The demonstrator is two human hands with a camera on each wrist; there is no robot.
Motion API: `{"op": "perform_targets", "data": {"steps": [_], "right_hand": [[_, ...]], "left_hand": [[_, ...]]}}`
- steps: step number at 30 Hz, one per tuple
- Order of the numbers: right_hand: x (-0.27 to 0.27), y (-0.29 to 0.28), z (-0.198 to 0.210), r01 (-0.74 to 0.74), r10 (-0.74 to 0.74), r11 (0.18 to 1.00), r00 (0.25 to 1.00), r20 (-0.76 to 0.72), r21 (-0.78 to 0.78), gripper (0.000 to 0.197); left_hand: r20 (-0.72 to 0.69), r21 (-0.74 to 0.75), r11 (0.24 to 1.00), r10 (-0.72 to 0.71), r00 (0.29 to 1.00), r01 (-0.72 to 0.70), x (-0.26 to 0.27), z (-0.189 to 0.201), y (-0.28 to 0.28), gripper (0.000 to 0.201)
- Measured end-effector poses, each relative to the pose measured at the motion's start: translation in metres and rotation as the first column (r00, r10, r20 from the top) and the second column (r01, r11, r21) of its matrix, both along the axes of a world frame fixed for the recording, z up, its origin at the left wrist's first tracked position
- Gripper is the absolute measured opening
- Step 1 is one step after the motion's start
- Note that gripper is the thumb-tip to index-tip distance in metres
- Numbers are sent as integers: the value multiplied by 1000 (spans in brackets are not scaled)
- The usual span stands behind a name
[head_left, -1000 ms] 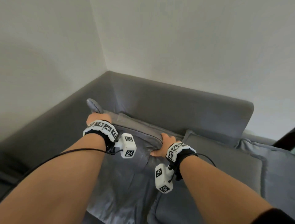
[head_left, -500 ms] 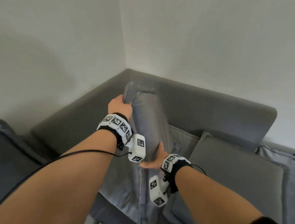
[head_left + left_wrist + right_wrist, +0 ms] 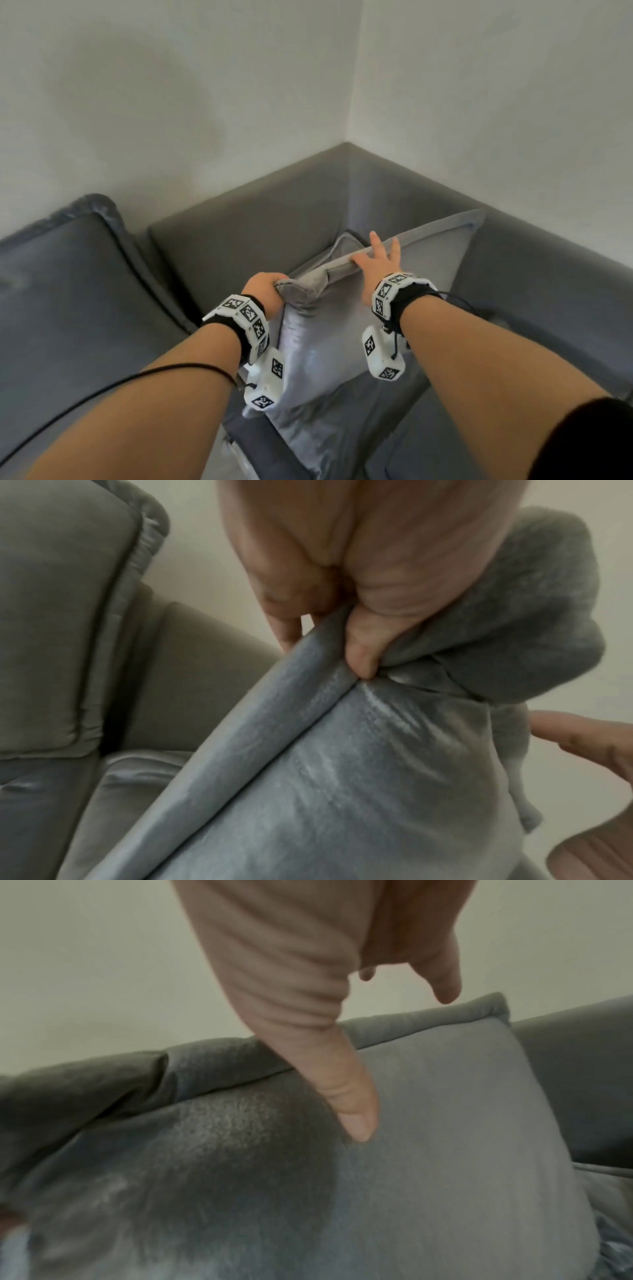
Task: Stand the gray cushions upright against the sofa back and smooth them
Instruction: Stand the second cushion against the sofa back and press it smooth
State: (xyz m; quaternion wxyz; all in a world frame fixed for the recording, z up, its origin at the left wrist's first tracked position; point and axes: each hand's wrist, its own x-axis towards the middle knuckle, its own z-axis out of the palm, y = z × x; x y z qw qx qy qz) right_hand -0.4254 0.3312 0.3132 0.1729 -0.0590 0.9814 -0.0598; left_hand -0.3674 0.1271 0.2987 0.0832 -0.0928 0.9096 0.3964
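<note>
A gray cushion [image 3: 325, 346] stands tilted on the seat in the corner of the gray sofa [image 3: 260, 219]. My left hand [image 3: 264, 291] grips its upper left corner, thumb on the front of the bunched fabric [image 3: 496, 615]. My right hand [image 3: 378, 262] lies over the cushion's top edge with its fingers spread and straight. In the right wrist view its thumb [image 3: 349, 1104] presses the cushion's face [image 3: 462, 1137] and the fingertips stay above the piped edge. A second gray cushion [image 3: 68, 294] stands upright against the sofa back at the left.
Pale walls meet in a corner right behind the sofa back. The other cushion [image 3: 51, 610] stands a small gap to the left of the held one. Rumpled gray seat fabric [image 3: 342, 428] lies under the cushion. A black cable runs along my left forearm.
The cushion went from lying on the seat to standing in the corner. My left hand kept its corner; my right hand moved from the lower side up to the top edge. My view turned left.
</note>
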Motion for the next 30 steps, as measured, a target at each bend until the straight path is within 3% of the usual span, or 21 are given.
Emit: {"op": "perform_targets", "data": {"steps": [3, 8, 12, 16, 18, 20, 22, 25, 27, 30], "right_hand": [[2, -20, -12, -134, 131, 986, 991, 40, 103, 77], [-9, -32, -28, -236, 275, 930, 956, -106, 280, 54], [-27, -31, -31, -186, 199, 945, 980, -21, 267, 64], [-50, -13, -32, -84, 74, 959, 996, 48, 269, 80], [-62, -3, -40, -118, 104, 955, 992, 66, 272, 85], [-67, 2, -48, -162, 153, 954, 987, 58, 251, 78], [-68, 1, -56, -169, 162, 964, 986, 51, 208, 69], [-70, -9, -66, -187, 174, 958, 981, 81, 216, 52], [-75, -21, -70, -190, 177, 958, 981, 77, 217, 38], [-84, -41, -68, -166, 163, 970, 986, 31, 176, 16]], "left_hand": [[24, -53, 992, 116, 993, -115, 9, -8, -10, 23], [104, -106, 939, 338, 935, -327, 9, -19, -22, 24], [281, 24, 915, 380, 881, -403, 2, -23, -25, 32], [409, 113, 869, 402, 819, -483, -3, -28, -29, 53], [452, 179, 827, 412, 791, -533, -4, -44, -32, 76], [492, 234, 783, 415, 765, -576, -8, -72, -37, 85], [520, 324, 708, 420, 744, -627, -3, -76, -32, 71], [573, 428, 625, 371, 731, -653, 12, -63, -20, 30], [577, 516, 568, 322, 751, -641, 18, -68, -20, 23], [475, 580, 470, 469, 745, -666, 13, -82, -25, 26]]}}
